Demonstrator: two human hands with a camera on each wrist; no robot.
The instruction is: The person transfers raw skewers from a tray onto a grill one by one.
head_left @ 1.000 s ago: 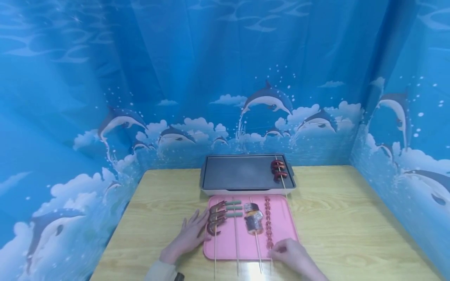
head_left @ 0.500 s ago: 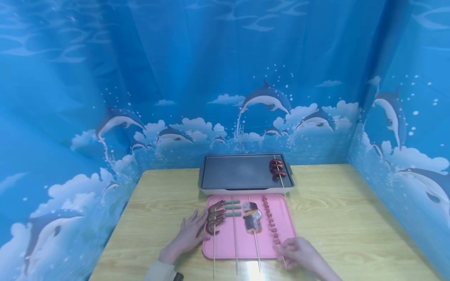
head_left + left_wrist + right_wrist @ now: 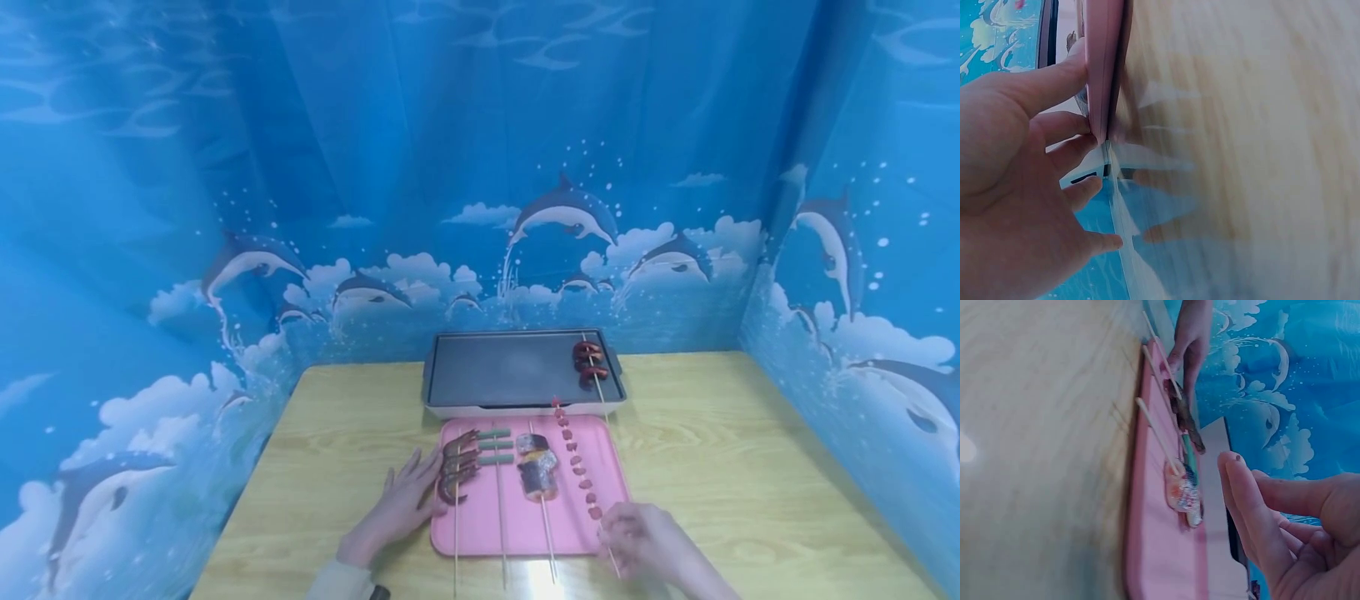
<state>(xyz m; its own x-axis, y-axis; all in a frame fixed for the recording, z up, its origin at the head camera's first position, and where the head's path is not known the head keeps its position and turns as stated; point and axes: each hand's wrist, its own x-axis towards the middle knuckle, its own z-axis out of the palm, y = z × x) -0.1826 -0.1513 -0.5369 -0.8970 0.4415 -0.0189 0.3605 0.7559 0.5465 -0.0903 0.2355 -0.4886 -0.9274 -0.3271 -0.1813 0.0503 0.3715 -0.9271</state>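
Note:
In the head view my right hand (image 3: 648, 542) pinches the lower stick of a skewer of small red meat pieces (image 3: 574, 460). That skewer slants over the right part of the pink tray (image 3: 480, 533), its top end reaching past the tray's far rim. My left hand (image 3: 401, 504) rests at the tray's left edge with fingers spread; in the left wrist view its thumb (image 3: 1054, 81) lies against the pink rim. On the tray lie a shrimp skewer (image 3: 459, 475), a skewer of green pieces (image 3: 493, 446) and a skewer of silvery fish chunks (image 3: 537, 478).
Directly behind the tray stands a flat dark griddle (image 3: 502, 367). A skewer of dark red curled pieces (image 3: 590, 363) lies at its right end. Several stick ends jut past the tray's front rim over the wooden table (image 3: 720, 450). A blue dolphin curtain (image 3: 420, 167) surrounds the table.
My right hand has moved a little to the right with the meat skewer. The skewer has gone from straight to slanted, its top shifting left and toward the griddle. My left hand stays put.

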